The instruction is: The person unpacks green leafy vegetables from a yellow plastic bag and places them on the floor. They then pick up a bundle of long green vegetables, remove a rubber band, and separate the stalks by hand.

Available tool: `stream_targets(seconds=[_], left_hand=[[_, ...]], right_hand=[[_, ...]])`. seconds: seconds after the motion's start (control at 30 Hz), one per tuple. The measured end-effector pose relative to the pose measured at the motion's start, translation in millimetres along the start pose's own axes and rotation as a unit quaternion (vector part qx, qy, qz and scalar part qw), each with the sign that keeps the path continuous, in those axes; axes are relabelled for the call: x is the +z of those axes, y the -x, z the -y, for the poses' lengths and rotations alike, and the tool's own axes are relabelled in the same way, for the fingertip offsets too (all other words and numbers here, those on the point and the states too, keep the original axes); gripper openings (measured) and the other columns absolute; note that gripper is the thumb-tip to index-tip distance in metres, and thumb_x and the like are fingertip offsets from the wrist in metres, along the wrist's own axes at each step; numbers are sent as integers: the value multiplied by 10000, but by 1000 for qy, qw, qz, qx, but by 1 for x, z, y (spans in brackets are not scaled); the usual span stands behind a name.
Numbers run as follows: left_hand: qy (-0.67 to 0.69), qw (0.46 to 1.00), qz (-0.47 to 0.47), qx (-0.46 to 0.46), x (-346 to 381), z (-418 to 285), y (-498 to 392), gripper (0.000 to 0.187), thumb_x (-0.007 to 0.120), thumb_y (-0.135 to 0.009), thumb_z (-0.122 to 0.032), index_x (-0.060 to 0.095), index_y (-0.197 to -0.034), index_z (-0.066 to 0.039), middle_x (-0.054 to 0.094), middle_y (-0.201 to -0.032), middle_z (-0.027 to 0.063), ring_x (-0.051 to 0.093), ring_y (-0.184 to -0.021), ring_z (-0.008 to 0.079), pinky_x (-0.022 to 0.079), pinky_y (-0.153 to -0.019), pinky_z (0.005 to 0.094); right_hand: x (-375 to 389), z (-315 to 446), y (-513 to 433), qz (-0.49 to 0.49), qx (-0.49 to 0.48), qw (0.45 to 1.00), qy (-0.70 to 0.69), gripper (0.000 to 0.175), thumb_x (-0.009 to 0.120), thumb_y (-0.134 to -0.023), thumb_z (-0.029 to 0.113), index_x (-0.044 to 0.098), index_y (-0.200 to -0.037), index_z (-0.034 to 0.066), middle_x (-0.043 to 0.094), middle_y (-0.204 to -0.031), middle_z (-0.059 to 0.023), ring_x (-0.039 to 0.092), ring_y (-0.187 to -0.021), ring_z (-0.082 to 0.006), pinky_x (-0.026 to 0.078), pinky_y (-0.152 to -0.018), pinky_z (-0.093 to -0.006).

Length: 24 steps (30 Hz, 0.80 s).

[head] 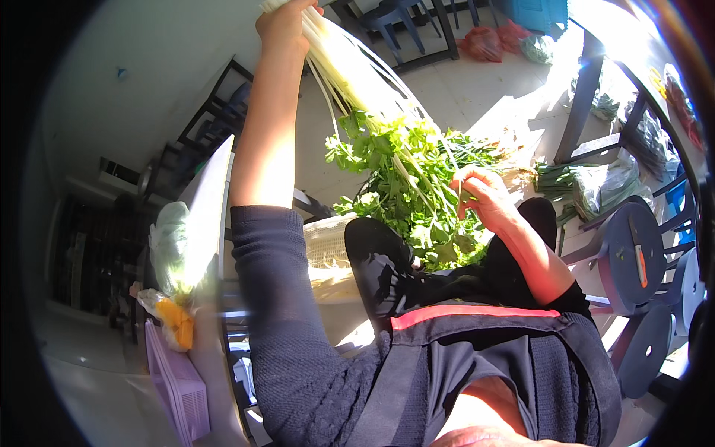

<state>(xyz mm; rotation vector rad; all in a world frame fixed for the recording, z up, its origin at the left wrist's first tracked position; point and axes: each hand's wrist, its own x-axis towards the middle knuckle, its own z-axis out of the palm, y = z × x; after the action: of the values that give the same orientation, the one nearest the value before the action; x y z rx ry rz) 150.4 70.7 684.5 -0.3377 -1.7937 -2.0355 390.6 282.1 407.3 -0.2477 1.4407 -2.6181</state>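
My left hand (pixel 282 28) is raised at the top of the view, closed around the pale stalk ends of a large bunch of leafy celery (pixel 357 72). The bunch hangs slanting down, its green leaves (pixel 413 179) spread over and between my knees. My right hand (pixel 483 195) is beside the leaves at the lower right of the bunch, with a thin celery stem pinched between thumb and fingers. Under the leaves, the lower part of the pile is partly hidden by my legs.
A pale woven basket (pixel 329 240) stands by my left knee. On a stool (pixel 628 251) to my right lies an orange-handled knife (pixel 639 265). Bagged greens (pixel 603 184) rest on the floor. A table (pixel 209 201) at left bears bagged vegetables (pixel 170 246) and a purple basket (pixel 179 385).
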Motion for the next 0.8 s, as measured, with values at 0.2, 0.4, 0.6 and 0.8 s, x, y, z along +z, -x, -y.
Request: stream_targets(seconds=[0.2,0.4,0.6,0.8], left_hand=[[33,995,-87,48,5,5,-10,224,718,-709,19,596,-893,57,622,-732,160,632,-587,286,510,-531,401],[64,989,-129,35,-3,-9,-16,226,734,-712,99,591,-885,72,658,-800,178,665,-659,281,558,-603,418],[36,979,-195,50,20,-1,-13,237,711,-694,119,573,-886,91,652,-800,185,656,-616,274,538,-549,395],[-42,987,-137,74,59,20,8,286,721,-690,113,564,-930,102,667,-855,196,680,-673,288,558,-573,383]], right_hand=[[-17,16,16,39,-14,999,-31,209,576,-980,246,610,-899,57,639,-934,-74,627,-882,-184,520,-852,-361],[-59,32,37,22,12,992,121,168,574,-995,178,677,-955,52,545,-706,35,464,-603,-29,426,-562,-199],[-35,27,26,-67,35,963,259,168,642,-936,155,725,-1076,112,461,-627,68,408,-553,-29,361,-518,-227],[49,49,-58,-151,-276,819,480,403,793,-821,353,665,-1092,84,555,-733,-55,559,-660,-183,457,-622,-327]])
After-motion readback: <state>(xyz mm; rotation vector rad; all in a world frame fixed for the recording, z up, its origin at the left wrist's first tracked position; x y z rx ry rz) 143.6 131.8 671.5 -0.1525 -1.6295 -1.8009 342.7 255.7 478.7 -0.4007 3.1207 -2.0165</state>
